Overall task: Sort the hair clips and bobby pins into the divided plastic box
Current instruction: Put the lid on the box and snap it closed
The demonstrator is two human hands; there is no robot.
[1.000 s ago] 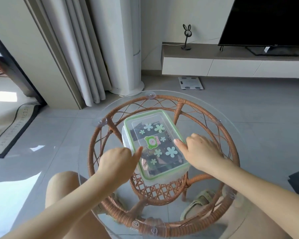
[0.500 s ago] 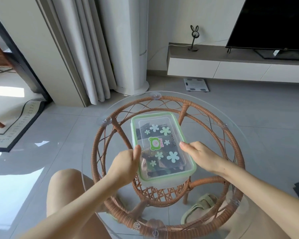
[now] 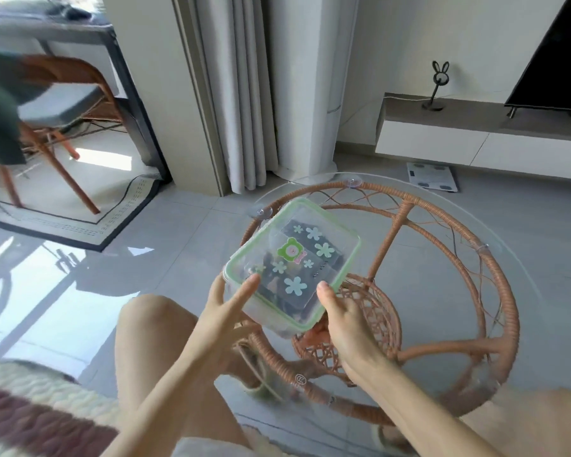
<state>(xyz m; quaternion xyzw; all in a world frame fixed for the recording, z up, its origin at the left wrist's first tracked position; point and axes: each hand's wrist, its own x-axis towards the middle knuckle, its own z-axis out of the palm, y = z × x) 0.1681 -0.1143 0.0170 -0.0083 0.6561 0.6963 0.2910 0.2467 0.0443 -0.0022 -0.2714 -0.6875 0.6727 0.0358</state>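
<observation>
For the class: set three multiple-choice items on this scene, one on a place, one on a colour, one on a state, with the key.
1. Where is the clear plastic box with flower stickers?
A) on the floor
B) held in both hands over the round glass-topped rattan table
C) on the TV shelf
2. What colour is the rim of its lid?
A) green
B) red
C) black
3. The lid is:
A) off
B) missing
C) on
Key: B, the left hand and right hand grip its near corners; A, the rim is green; C, the lid covers it.

Bare forearms [image 3: 165, 384], bare knee [image 3: 145, 311], pale green sandal [image 3: 267, 389]
</observation>
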